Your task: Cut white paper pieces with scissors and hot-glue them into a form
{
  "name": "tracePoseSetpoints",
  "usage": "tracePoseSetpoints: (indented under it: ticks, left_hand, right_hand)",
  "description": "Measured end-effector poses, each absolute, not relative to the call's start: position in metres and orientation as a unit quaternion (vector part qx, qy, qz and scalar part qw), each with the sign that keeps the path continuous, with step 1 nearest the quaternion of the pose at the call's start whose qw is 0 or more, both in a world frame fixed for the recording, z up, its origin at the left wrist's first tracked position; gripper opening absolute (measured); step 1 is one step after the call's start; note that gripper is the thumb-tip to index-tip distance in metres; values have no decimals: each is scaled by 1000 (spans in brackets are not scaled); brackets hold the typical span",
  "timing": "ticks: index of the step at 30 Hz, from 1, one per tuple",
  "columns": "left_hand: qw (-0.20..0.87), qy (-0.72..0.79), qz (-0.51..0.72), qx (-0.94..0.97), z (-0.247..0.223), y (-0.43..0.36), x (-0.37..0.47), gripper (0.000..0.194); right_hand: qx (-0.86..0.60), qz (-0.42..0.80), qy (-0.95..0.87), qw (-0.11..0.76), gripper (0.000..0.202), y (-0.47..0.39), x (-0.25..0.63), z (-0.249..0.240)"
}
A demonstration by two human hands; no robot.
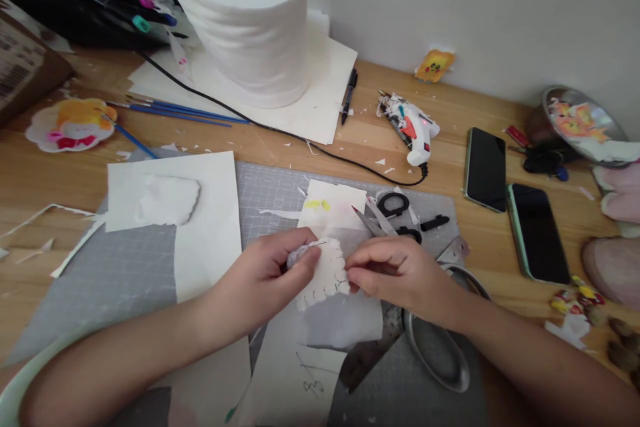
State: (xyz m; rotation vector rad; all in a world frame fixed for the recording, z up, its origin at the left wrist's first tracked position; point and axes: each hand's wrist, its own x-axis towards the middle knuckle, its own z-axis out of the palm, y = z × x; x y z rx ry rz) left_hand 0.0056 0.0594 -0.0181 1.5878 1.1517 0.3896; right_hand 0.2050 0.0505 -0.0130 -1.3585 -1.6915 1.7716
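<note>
A small white paper cutout point(327, 270) with a scalloped edge and short dark marks is held up over the cutting mat point(280, 183). Its left side is pinched between the thumb and fingers of my left hand point(280, 267), along with a crumpled whitish bit. My right hand point(400, 273) has thumb and forefinger closed on the cutout's right edge. Beneath my hands lie white paper sheets point(345, 330). Beyond my right hand rest scissors with black handles point(393, 204). Large metal scissors point(437, 350) lie under my right forearm.
A similar scalloped piece point(170, 200) lies on paper at left. Behind stand a big white tissue roll point(245, 33) and a white glue gun point(413, 127) with its black cord. Two phones point(485, 170) and a metal bowl point(560, 123) are at right; paint-stained dish point(70, 125) at left.
</note>
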Motion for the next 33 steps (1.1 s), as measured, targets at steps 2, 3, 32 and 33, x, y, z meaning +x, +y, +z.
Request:
tracePoseSetpoints:
  ticks: [2,3,32,33]
  left_hand:
    - [542,473,165,675,-18,59,6,29]
    - [545,467,166,676,-19,59,6,28]
    - [269,507,187,797,-30,49,5,36]
    - [220,492,214,815,-30,47,4,41]
  right_hand:
    - [-484,593,-622,163,10,50,203,-13]
    - [-488,575,-637,159,9,49,201,-13]
    - [-491,538,-652,212,16,48,205,-14]
    - [-487,520,-667,218,15,48,204,-13]
